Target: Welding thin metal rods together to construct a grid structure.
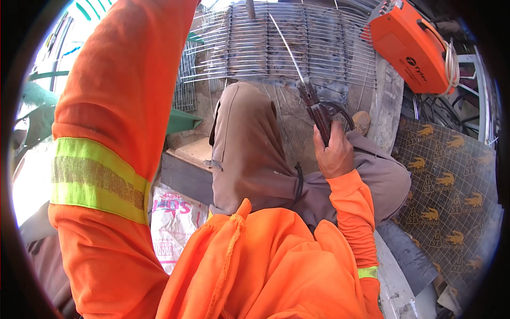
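Note:
My right hand is wrapped round the dark handle of a welding electrode holder. A long thin pale welding rod sticks out of its jaws, pointing up and left. The rod's far end lies over a grid of thin metal bars, near a short upright metal rod; I cannot tell whether it touches anything. A black cable loops by the holder. My left arm, in an orange sleeve with a yellow-green band, reaches up past the top edge, so the left hand is out of sight.
An orange welding machine with a coiled pale cable stands at upper right. Below it lies a dark printed board. My brown-trousered knee rises in the middle, beside a wooden block and a white printed sack. Green metal is at left.

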Motion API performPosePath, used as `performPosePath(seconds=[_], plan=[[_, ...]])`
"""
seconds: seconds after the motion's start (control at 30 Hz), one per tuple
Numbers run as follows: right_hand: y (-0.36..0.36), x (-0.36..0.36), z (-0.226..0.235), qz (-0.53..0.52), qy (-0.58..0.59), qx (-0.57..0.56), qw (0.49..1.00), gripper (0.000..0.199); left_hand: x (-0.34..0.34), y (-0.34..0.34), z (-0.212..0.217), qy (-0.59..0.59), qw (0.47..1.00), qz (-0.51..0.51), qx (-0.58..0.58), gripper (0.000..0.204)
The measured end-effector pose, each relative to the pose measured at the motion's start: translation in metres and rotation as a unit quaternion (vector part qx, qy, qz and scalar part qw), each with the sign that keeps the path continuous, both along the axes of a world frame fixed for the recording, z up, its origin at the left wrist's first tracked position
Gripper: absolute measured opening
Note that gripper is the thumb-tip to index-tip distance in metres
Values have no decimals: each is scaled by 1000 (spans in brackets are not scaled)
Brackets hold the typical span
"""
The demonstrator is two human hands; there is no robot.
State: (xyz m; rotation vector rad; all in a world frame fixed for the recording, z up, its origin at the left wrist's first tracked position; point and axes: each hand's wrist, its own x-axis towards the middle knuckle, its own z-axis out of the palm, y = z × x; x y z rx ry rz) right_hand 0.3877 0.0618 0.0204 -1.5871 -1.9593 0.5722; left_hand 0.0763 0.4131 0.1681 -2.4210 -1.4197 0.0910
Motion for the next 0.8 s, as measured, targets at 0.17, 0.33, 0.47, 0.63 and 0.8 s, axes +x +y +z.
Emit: performPosePath(seconds=[0.17, 0.33, 0.47, 0.63, 0.8], plan=[[-1, 0, 0, -1, -12, -20, 1000, 25, 9, -6, 3, -23, 1000, -2, -15, 35], [-1, -2, 1, 5, -17, -16, 1000, 26, 11, -9, 7, -76, 990, 101, -54, 38], [-2, -2, 1, 5, -27, -17, 999, 27, 4, -9, 5, -49, 998, 12, -37, 37], [-6, 4, -4, 44, -101, 6, 994, 35, 12, -8, 3, -29, 998, 45, -40, 35], [-9, -9, 4, 67, -98, 39, 992, 46, -17, 5, 3, 64, 995, -82, 9, 33]])
